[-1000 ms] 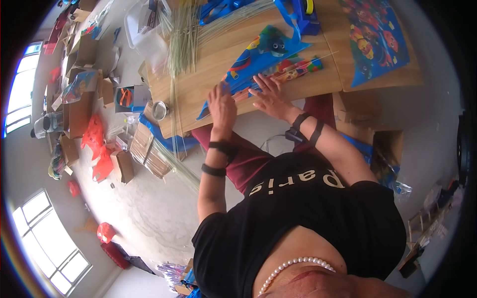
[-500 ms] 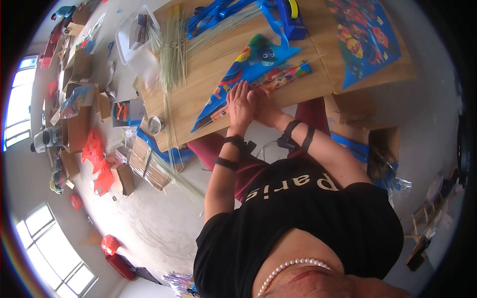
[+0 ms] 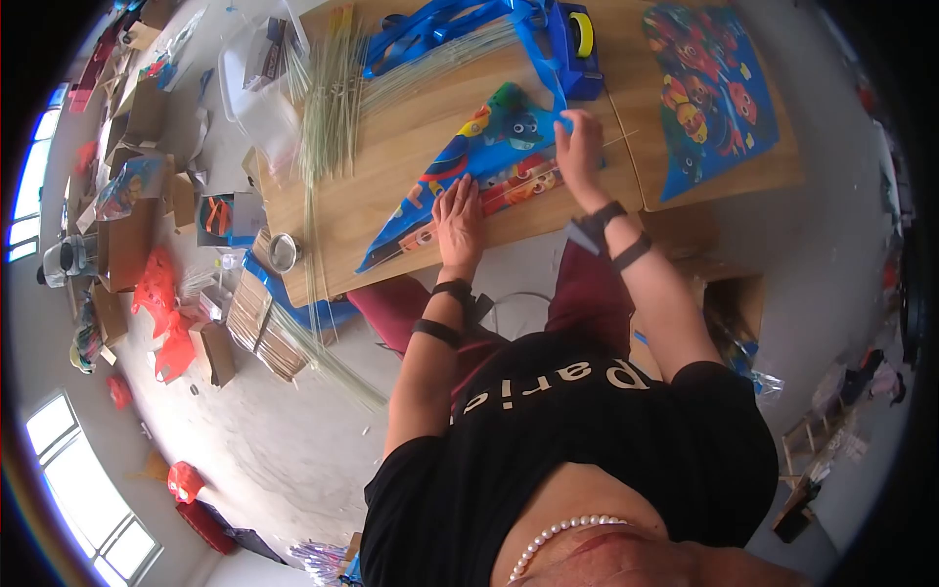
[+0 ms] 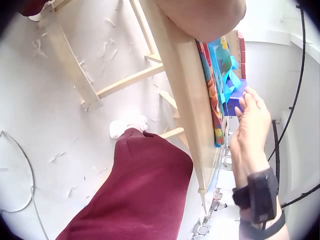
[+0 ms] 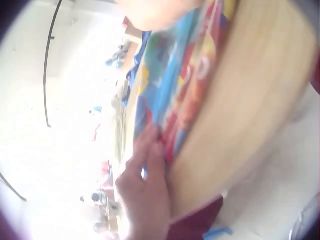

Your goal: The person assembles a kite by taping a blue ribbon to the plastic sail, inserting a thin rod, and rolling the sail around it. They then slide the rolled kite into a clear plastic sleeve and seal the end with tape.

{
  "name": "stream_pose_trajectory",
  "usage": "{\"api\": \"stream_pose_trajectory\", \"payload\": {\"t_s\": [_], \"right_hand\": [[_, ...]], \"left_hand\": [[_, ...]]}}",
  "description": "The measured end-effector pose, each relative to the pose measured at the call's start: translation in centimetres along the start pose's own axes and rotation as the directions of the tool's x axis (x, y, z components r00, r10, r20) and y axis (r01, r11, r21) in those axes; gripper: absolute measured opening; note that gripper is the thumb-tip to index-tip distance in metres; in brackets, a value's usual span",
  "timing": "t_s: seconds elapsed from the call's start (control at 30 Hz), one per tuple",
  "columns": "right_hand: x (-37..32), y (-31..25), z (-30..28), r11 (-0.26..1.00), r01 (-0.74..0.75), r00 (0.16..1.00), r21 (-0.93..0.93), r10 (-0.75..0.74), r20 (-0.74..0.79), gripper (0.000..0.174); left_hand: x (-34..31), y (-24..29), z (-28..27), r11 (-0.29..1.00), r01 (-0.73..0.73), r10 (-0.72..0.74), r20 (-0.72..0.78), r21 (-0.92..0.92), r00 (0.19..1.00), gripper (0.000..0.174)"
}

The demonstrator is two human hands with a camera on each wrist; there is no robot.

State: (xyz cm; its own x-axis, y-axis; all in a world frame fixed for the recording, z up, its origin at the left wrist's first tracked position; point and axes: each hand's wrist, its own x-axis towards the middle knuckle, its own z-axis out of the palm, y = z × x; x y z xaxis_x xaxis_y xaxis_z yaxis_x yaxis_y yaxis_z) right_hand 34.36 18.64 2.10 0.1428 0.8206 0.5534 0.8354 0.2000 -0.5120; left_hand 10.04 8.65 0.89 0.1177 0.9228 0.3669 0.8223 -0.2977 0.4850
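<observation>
On the printed blue plastic sheet (image 3: 445, 166), folded into a long pointed shape, my left hand (image 3: 460, 227) rests with fingers extended. The right wrist view shows the same left hand (image 5: 146, 197) lying along the sheet's fold (image 5: 165, 100), slightly blurred. My right hand (image 3: 581, 157) is above the sheet's right end, beside a hanging blue ribbon (image 3: 544, 61). In the left wrist view the right hand (image 4: 252, 122) has loosely bent fingers near the blue tape dispenser (image 4: 234, 102), and nothing shows held in it.
Thin pale sticks (image 3: 333, 122) and coiled blue ribbon (image 3: 421, 39) lie at the table's back left. A tape dispenser (image 3: 579, 73) stands at the back. Another printed sheet (image 3: 719, 98) lies on the right, and a round tin (image 3: 284, 252) is near the left edge.
My hands came together on the sheet, then parted. The right hand has moved right and up toward the ribbon; the left remains on the sheet.
</observation>
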Motion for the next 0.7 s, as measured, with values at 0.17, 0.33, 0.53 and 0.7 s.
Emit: {"api": "stream_pose_trajectory", "payload": {"t_s": [0.17, 0.33, 0.53, 0.7], "right_hand": [[3.3, 2.9, 2.0, 0.942, -0.165, 0.958, -0.292, 0.223, 0.178, 0.025], [3.4, 4.5, 3.7, 0.990, -0.064, 0.984, -0.126, 0.084, 0.156, 0.023], [4.7, 6.4, 3.8, 0.965, -0.201, 0.942, 0.168, 0.143, 0.303, 0.026], [6.7, 7.8, 3.7, 0.935, -0.273, 0.833, 0.225, 0.113, 0.541, 0.024]], "left_hand": [[0.0, 0.1, 0.0, 1.000, -0.008, 0.008, 0.000, 0.015, 1.000, 0.034], [0.0, -0.1, 0.2, 1.000, 0.002, -0.002, 0.003, 0.021, 1.000, 0.035], [0.0, 0.1, -0.1, 1.000, -0.001, 0.001, 0.005, 0.019, 1.000, 0.038], [0.0, 0.0, -0.1, 1.000, -0.002, 0.002, 0.015, 0.014, 1.000, 0.038]]}}
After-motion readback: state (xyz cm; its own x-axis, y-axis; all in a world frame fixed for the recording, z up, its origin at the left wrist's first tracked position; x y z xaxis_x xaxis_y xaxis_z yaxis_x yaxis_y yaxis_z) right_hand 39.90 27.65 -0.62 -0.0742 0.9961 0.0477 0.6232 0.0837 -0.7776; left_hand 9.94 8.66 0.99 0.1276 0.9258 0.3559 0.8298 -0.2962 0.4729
